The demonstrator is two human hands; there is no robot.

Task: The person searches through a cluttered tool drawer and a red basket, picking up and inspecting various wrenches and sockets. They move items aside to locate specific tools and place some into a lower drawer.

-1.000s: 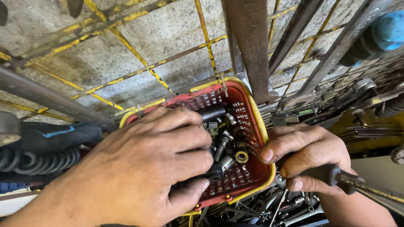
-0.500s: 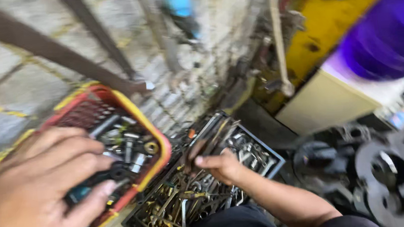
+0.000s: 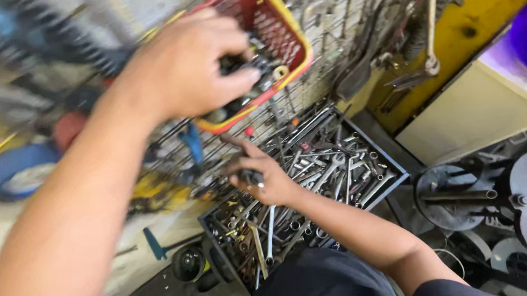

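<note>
up high, the left hand (image 3: 183, 66) curls into the red basket (image 3: 278, 29), fingers closed on dark sockets (image 3: 256, 66). below it, the right hand (image 3: 260, 177) grips a small dark tool over the wrench tray (image 3: 399, 171).

Wire rack (image 3: 311, 109) carries red basket (image 3: 278, 29); black crate (image 3: 379, 163) holds wrenches (image 3: 329, 174)

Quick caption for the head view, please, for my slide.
Left hand digs in a red-and-yellow basket of sockets; right hand reaches into a tray of wrenches.
</note>
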